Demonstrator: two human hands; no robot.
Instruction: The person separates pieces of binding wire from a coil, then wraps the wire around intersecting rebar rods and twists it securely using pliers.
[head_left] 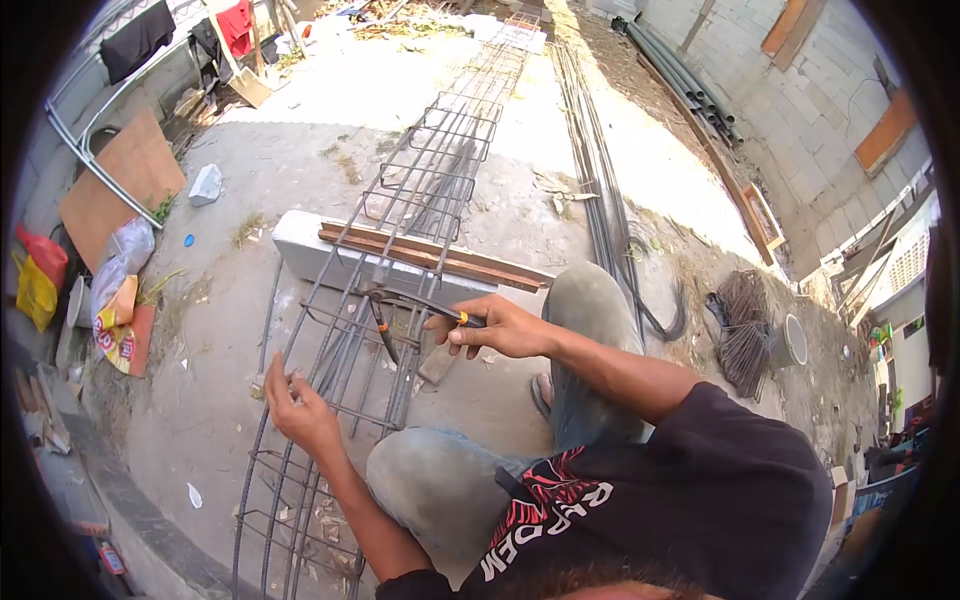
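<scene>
A long rebar cage [425, 190] of straight bars and square stirrups runs from beside my knees toward the back. My right hand [500, 327] grips one handle of a pair of pincers [425, 303] with black and orange grips. Their jaws sit at a bar and stirrup, and the second handle hangs splayed down inside the cage. My left hand [300, 408] is at the cage's left side, its fingers loosely bent and apart. Whether anything thin lies between its fingertips is too small to make out.
A pale block [300, 245] and wooden strips [460, 262] lie under the cage. Loose long bars [600, 190] lie to the right, near a bundle of thin rods [745, 335] and a bucket [790, 340]. Plastic bags [120, 260] and a brown board [125, 185] are at left.
</scene>
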